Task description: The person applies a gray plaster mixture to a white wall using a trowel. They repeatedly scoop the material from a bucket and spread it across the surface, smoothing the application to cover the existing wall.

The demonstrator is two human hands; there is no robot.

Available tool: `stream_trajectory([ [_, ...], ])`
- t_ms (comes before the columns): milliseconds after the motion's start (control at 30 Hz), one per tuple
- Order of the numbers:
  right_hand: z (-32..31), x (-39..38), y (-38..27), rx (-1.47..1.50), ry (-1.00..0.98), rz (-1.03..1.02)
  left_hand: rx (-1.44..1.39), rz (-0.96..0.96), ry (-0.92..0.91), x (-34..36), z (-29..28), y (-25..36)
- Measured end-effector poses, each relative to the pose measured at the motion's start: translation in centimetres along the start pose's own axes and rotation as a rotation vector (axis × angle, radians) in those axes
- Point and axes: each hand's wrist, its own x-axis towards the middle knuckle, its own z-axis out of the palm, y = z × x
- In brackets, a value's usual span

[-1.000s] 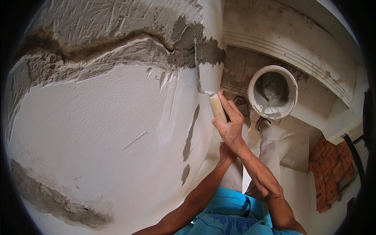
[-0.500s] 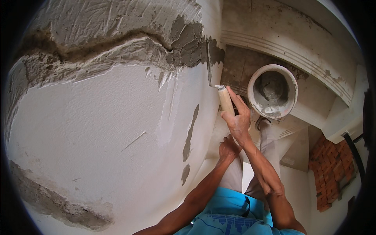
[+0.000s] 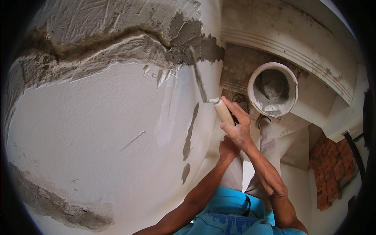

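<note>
My right hand [image 3: 237, 127] is shut on the wooden handle [image 3: 223, 111] of a plastering trowel. The trowel's thin blade [image 3: 198, 76] shows edge-on and reaches up to a patch of wet grey mortar [image 3: 190, 39] on the white wall [image 3: 98, 129]. Just below the right wrist sits my left hand [image 3: 226, 148], touching it; its fingers are hidden behind the right hand. A white bucket [image 3: 291, 84] with grey mortar inside stands on the floor to the right of the trowel.
A rough band of grey plaster [image 3: 98, 51] crosses the upper wall, and another grey patch [image 3: 58, 205] lies low on the left. Small mortar smears [image 3: 190, 133] mark the wall's corner. Red bricks [image 3: 331, 168] are stacked at the right. My legs and sandalled feet [image 3: 239, 102] stand by the bucket.
The trowel has turned: its blade, seen flat a second ago, now shows edge-on and points up-left into the grey mortar. Both hands have shifted slightly down and right.
</note>
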Motion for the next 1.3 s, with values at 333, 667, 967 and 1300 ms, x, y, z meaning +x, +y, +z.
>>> stream_trajectory([
  [333,1.2,1.3,3.4,0.014,0.104,0.097,-0.017,0.017,0.112,0.8,2.3,-0.9],
  [667,1.4,-0.4,0.3,0.054,-0.012,0.007,-0.019,0.011,0.094,-0.1,1.2,-0.5],
  [967,1.6,1.2,2.1,0.068,0.134,0.075,0.130,0.114,0.125,-0.4,0.2,0.1],
  [1300,1.2,0.1,-0.7,0.021,0.009,-0.063,-0.038,0.084,0.262,0.7,4.0,-2.3],
])
